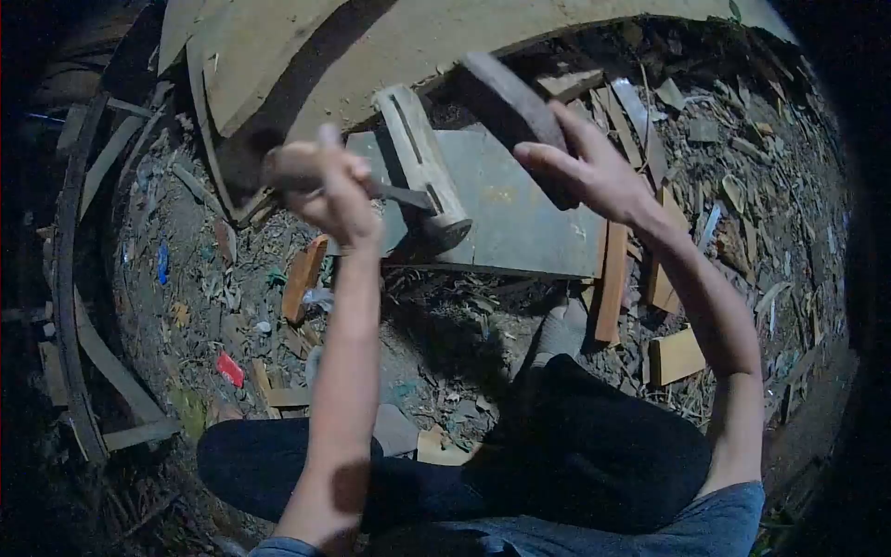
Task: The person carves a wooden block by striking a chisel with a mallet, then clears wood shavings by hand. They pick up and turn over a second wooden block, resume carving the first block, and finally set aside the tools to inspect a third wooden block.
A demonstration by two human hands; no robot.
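Note:
My left hand is closed around the handle of a chisel, somewhat smeared by motion. The chisel's blade points right, its tip at the near slot of a pale wooden piece. Long narrow slots are cut into that piece, which lies lengthwise on a flat grey board. Above the board's right part, my right hand grips a thick dark wooden block, thumb on the near side and fingers around the far side. The block is tilted and apart from the chisel.
Large curved wooden slabs lie at the back. Wood offcuts, chips and leaves cover the ground on both sides. A yellowish block lies at the right, and a red scrap at the left. My foot is by the board's near edge.

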